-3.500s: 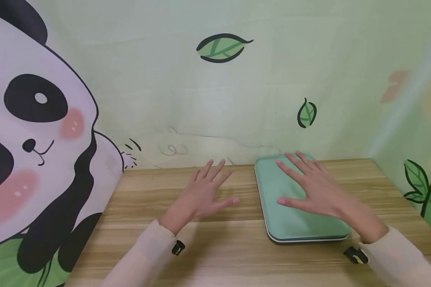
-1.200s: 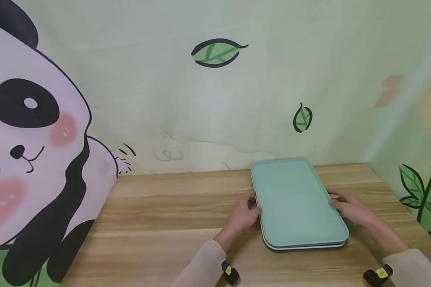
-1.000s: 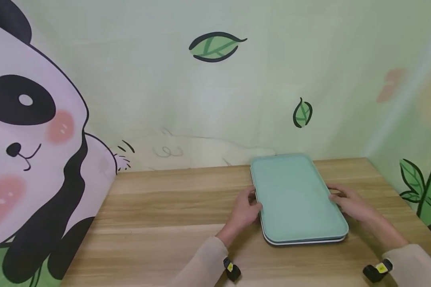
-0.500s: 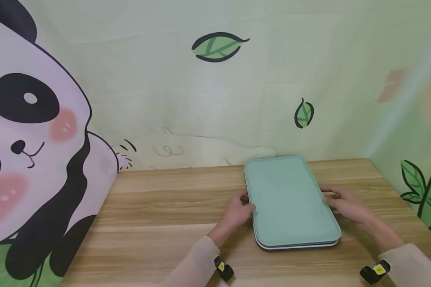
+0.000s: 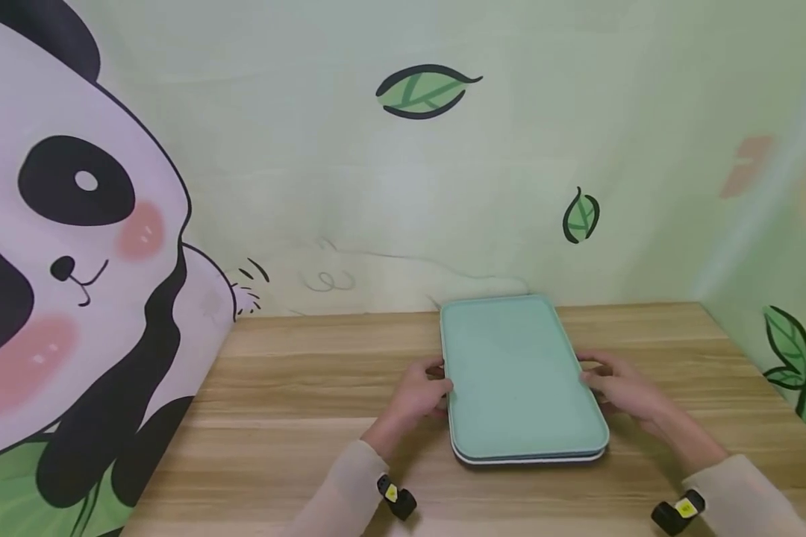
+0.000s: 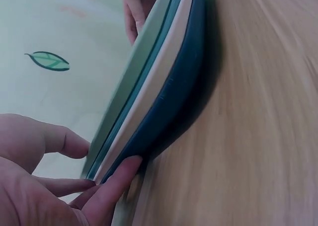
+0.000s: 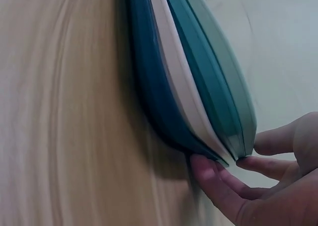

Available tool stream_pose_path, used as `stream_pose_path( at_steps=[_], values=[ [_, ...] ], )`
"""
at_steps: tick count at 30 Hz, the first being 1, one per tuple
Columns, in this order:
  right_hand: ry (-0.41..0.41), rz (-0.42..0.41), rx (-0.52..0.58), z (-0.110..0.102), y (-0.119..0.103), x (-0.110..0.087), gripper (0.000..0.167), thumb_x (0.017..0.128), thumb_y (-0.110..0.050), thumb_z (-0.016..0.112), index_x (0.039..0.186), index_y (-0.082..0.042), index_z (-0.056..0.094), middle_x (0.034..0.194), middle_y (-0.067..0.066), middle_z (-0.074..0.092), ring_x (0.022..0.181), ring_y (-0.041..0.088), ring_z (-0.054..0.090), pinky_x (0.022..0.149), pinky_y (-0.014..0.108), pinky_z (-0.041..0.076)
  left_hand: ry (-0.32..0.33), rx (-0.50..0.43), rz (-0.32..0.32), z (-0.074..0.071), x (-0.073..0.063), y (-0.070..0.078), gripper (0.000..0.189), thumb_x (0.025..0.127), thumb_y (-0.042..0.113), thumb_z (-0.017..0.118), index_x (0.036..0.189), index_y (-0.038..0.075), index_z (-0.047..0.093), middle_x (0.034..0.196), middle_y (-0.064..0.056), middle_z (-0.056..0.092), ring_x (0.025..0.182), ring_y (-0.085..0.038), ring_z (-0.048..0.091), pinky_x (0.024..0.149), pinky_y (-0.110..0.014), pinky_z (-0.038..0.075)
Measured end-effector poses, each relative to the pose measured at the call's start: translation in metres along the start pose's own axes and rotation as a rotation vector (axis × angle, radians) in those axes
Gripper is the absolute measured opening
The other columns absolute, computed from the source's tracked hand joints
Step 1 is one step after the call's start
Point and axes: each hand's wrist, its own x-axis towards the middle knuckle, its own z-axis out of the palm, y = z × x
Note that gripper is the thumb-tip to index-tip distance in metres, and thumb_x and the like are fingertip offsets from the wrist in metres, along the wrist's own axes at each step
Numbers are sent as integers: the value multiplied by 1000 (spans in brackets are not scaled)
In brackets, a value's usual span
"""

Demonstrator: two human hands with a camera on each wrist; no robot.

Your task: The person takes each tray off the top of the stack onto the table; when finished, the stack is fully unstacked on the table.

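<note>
Head view: stack (image 5: 524,380) of flat, round-cornered layers, slightly right of the worktop's (image 5: 309,388) middle, its long sides running away from the person and its far end near the backdrop (image 5: 275,171).
Left grip (image 5: 413,391): holds the stack's left long side near mid-length; thumb (image 5: 443,385) at the upper edge, lower fingers (image 6: 121,176) at the bottom edge.
Right grip (image 5: 625,388): holds the right long side almost opposite; in the right wrist view, lower fingertips (image 7: 203,169) reach the bottom edge.
Layers: pale green (image 7: 228,72) on top, then teal (image 7: 204,72), cream (image 7: 175,72) and dark blue (image 7: 148,72), pressed together in one pile.
Paired hold: two grips facing each other across the width probably share the weight and stop the pile tipping to one side.
Thumb above, fingers below: a pinch spanning all the layers, apparently so that they move as one and do not slide apart.
Mid-length placing: likely chosen for balance between near and far ends.
Underside: a dark shadow lies beneath the dark blue layer; whether the stack rests on the worktop or is slightly raised cannot be told.
Cuffs: a black device (image 5: 396,496) sits at each wrist, below the hand, apart from the stack.
Backdrop print: a panda (image 5: 208,313) and leaves (image 5: 423,92).
</note>
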Motion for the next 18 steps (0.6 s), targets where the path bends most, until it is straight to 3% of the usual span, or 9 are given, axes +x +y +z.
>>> stream_pose_path(
  at_steps=[8, 13, 18],
  values=[
    [-20, -20, -97, -1, -3, 3, 54, 112, -9, 44, 160, 12, 27, 140, 40, 49, 119, 44, 62, 88, 55, 62, -12, -24, -2, 0, 1, -1, 57, 90, -5, 60, 147, -7, 55, 124, -21, 57, 84, -28, 68, 68, -48, 66],
    [-52, -164, -291, -1, -7, 4, 52, 107, 0, 49, 152, 21, 33, 133, 39, 55, 116, 46, 62, 84, 50, 63, -11, -18, -16, 0, 3, -2, 58, 91, -4, 59, 148, -7, 52, 128, -21, 56, 83, -28, 67, 67, -46, 66],
    [0, -281, -421, 3, -8, 5, 48, 102, 6, 53, 144, 26, 41, 129, 39, 60, 115, 48, 63, 91, 54, 58, -5, -6, -17, -1, 5, -2, 57, 93, 0, 59, 149, -8, 50, 130, -21, 56, 94, -29, 67, 69, -44, 66]
  ],
)
